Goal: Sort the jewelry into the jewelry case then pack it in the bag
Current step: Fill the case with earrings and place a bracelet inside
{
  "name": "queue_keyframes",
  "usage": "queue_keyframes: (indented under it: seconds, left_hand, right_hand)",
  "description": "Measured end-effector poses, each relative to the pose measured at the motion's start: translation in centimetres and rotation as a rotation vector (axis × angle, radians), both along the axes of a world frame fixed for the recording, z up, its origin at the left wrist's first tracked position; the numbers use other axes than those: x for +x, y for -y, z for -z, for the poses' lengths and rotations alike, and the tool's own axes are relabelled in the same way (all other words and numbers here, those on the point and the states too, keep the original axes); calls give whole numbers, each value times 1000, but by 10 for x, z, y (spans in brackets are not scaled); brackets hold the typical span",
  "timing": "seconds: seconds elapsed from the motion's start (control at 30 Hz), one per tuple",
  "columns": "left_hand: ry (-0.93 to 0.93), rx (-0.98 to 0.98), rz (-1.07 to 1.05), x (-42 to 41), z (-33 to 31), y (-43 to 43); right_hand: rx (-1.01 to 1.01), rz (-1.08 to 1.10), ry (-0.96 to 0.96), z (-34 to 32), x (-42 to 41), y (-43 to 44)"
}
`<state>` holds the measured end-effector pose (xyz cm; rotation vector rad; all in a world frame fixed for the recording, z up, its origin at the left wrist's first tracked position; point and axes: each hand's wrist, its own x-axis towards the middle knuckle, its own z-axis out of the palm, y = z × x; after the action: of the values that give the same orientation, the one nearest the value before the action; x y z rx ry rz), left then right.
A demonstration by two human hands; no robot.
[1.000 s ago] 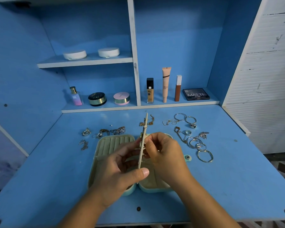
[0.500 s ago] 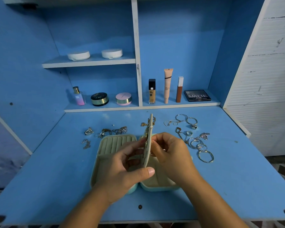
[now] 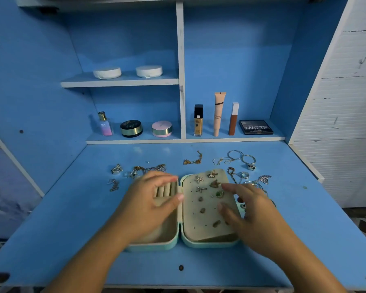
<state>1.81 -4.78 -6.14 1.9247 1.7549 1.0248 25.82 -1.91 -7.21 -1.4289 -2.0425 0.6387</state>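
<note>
A mint-green jewelry case [image 3: 207,244] lies open on the blue desk. Its beige earring panel [image 3: 205,218] lies flat over the right half, with several earrings pinned in it. My left hand [image 3: 150,206] hovers over the left half with relaxed fingers, covering most of the ring rolls [image 3: 166,190]. My right hand [image 3: 251,216] rests at the panel's right edge, fingers spread and holding nothing. Loose rings and chains [image 3: 135,171] lie left of the case. A gold chain [image 3: 193,159] lies behind it. Bangles and rings [image 3: 241,157] lie at the right.
Cosmetics stand on the low shelf behind: a perfume bottle [image 3: 105,124], two compacts [image 3: 131,128], a foundation bottle [image 3: 198,120], tubes [image 3: 219,113] and a palette [image 3: 255,126]. Two white jars [image 3: 107,72] sit on the upper shelf. A white wall [image 3: 347,102] borders the right.
The earring panel, held upright between both hands before, has been laid down flat over the case's right half. Both hands let go of it and opened.
</note>
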Motion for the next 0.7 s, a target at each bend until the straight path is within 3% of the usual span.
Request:
queue_keyframes:
  seconds: [0.1, 0.27, 0.53, 0.7]
  left_hand:
    - [-143, 42, -157, -27, -2, -31]
    - [-323, -35, -306, -66, -6, -86]
    - [-468, -284, -206, -86, -7, -131]
    - [-543, -292, -146, -83, -7, -139]
  right_hand:
    - [95, -17, 56, 23, -1, 1]
    - [182, -16, -9, 39, -2, 2]
    - [175, -6, -81, 42, 0, 1]
    - [178, -13, -88, 43, 0, 0]
